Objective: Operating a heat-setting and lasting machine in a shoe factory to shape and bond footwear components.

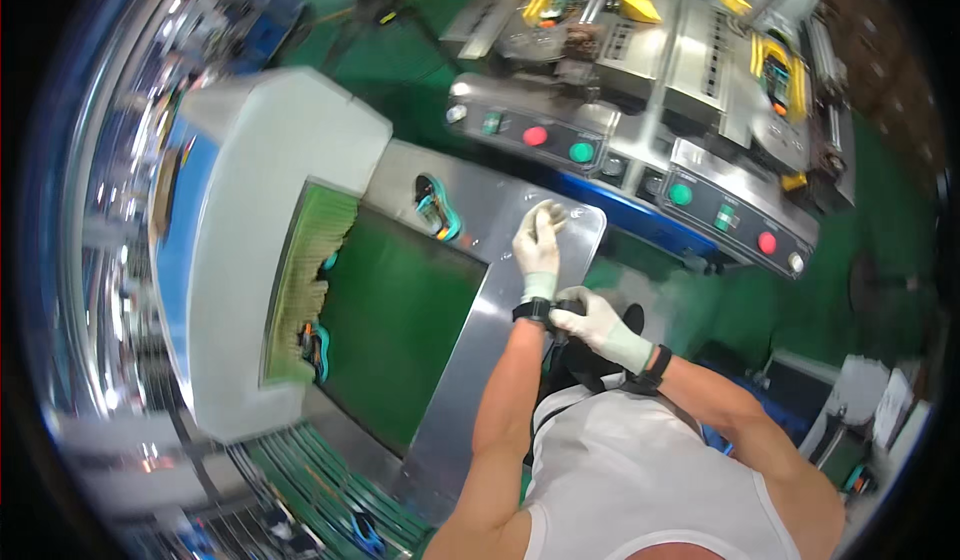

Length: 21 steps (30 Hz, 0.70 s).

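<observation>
My left hand (538, 242), in a white glove, is held over the metal tabletop (490, 305) near its rounded corner. Its fingers are loosely bent and apart, with no object visible in them. Around that wrist sits a black wristband (532, 310). My right hand (597, 328), also gloved, reaches across to the left wrist, its fingers closed on a dark part of the band. A second black band (655, 370) circles my right wrist. Beyond my left hand, to its left, a dark shoe (437, 207) with a turquoise sole lies on the metal surface.
A green conveyor belt (400, 310) runs into a pale machine housing (250, 180) at left. Another shoe (318, 350) is at its strip curtain (310, 260). Far right stands a press machine (640, 110) with red and green buttons, shoes in its stations. A rack (310, 490) is at lower left.
</observation>
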Each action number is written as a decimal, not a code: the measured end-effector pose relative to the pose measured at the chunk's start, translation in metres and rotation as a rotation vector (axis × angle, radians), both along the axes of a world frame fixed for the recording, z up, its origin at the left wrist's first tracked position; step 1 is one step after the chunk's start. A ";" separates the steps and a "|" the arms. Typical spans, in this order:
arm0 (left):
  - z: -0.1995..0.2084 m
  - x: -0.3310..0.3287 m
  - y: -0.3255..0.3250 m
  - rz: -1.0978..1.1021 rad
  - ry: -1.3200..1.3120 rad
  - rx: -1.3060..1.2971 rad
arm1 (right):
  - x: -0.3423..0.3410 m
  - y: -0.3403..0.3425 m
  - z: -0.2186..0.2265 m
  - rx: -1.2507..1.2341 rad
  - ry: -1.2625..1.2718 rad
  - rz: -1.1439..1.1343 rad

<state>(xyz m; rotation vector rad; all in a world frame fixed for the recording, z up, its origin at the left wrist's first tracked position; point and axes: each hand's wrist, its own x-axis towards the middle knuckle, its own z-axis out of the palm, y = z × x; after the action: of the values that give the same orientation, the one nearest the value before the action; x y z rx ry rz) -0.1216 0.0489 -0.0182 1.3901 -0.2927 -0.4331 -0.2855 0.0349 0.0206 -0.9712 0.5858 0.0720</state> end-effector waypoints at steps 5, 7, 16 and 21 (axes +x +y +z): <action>0.013 0.027 0.040 0.263 0.350 -0.427 | 0.029 0.017 -0.014 -0.152 -0.156 0.136; 0.012 0.044 0.069 0.353 0.449 -0.517 | 0.046 0.040 -0.012 -0.210 -0.149 0.182; -0.080 0.090 0.217 0.365 0.530 -0.208 | 0.088 0.066 -0.062 -0.492 0.000 0.428; -0.240 0.115 0.462 0.732 0.360 0.236 | 0.015 -0.001 -0.084 -0.780 0.381 0.301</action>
<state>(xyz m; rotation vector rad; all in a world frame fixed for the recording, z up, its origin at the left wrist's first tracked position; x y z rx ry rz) -0.0065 0.5104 -0.2580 1.5060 0.5688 -0.0977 -0.2710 0.0341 -0.0631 -1.8259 0.8356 0.3184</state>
